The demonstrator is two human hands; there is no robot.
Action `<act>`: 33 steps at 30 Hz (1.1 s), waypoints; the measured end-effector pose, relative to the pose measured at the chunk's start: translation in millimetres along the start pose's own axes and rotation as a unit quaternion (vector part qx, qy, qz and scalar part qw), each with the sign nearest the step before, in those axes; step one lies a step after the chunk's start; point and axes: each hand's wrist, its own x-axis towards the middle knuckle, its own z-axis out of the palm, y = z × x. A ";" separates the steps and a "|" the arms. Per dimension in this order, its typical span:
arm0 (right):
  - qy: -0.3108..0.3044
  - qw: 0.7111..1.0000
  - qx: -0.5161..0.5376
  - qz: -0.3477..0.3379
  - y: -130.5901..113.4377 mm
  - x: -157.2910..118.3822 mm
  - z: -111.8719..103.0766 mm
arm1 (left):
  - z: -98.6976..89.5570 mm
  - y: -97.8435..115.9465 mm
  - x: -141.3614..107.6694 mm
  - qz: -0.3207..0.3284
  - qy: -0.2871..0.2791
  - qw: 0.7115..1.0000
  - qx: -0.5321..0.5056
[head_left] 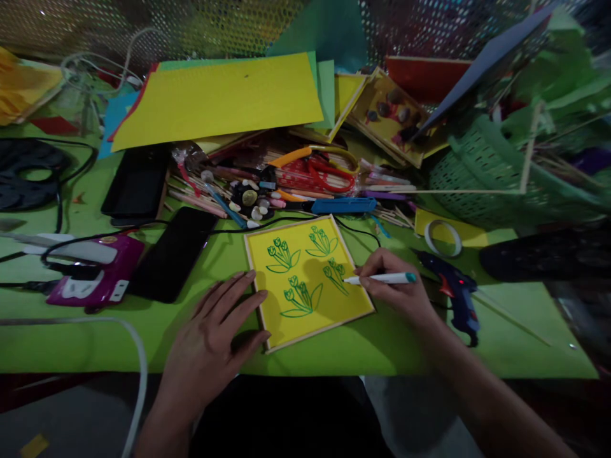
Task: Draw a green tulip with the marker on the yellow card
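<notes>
Framed yellow tulip panel (315,280): lay near front edge of worktop (344,357); presumably light, stiff, best held by its rim (321,331). Left grip (212,331): spread against it. Right grip (401,296): pinched felt-tip marker (392,278).

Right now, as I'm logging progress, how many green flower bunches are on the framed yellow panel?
4: upper-left bunch, upper-right bunch, lower-left bunch and lower-right bunch, at the marker tip. The right hand seems to hide no others.
</notes>
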 end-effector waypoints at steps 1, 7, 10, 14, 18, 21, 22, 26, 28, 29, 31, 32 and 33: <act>-0.003 1.000 0.004 0.003 -0.2 -0.3 -0.1 | 0.0 -0.2 -0.2 0.000 0.000 1.000 0.001; -0.003 1.000 0.020 0.006 -4.0 -0.7 -0.3 | -0.1 -1.1 -0.8 0.003 -0.005 1.000 0.004; -0.010 0.999 0.037 -0.001 -5.8 -0.4 0.0 | 0.2 -1.3 -0.3 0.003 0.001 1.000 0.003; -0.024 0.998 0.052 -0.009 -7.5 -0.8 0.6 | 0.9 -1.4 -0.3 0.000 0.005 1.000 0.000; -0.020 0.998 0.059 -0.006 -5.6 -2.0 0.1 | 1.4 -2.3 -1.8 -0.003 0.003 1.000 -0.001; 0.011 0.997 0.080 -0.004 2.2 -3.0 -0.9 | 1.2 -3.2 -2.3 -0.004 0.000 1.000 0.000; 0.021 0.996 0.083 -0.004 5.6 -3.2 -1.2 | 1.1 -3.3 -2.2 -0.003 0.000 1.000 0.001; 0.034 0.997 0.074 -0.001 14.6 -2.6 -1.3 | 0.8 -3.6 -1.4 0.004 0.001 1.000 0.000; 0.031 0.997 0.066 -0.002 14.7 -1.6 -0.7 | 1.1 -3.9 -0.9 0.007 0.001 1.000 0.000; 0.030 0.998 0.061 -0.004 14.0 -1.1 -0.3 | 1.4 -4.0 -0.7 0.008 0.002 1.000 0.001; 0.029 0.998 0.054 -0.008 11.9 -0.2 0.5 | 1.8 -4.2 -0.3 0.010 0.002 1.000 0.002; 0.030 0.998 0.051 -0.009 11.0 0.1 0.9 | 1.9 -4.2 -0.2 0.013 0.004 1.000 0.003; 0.030 0.998 0.050 -0.011 10.4 0.3 1.1 | 1.9 -4.1 0.0 0.015 0.006 1.000 0.003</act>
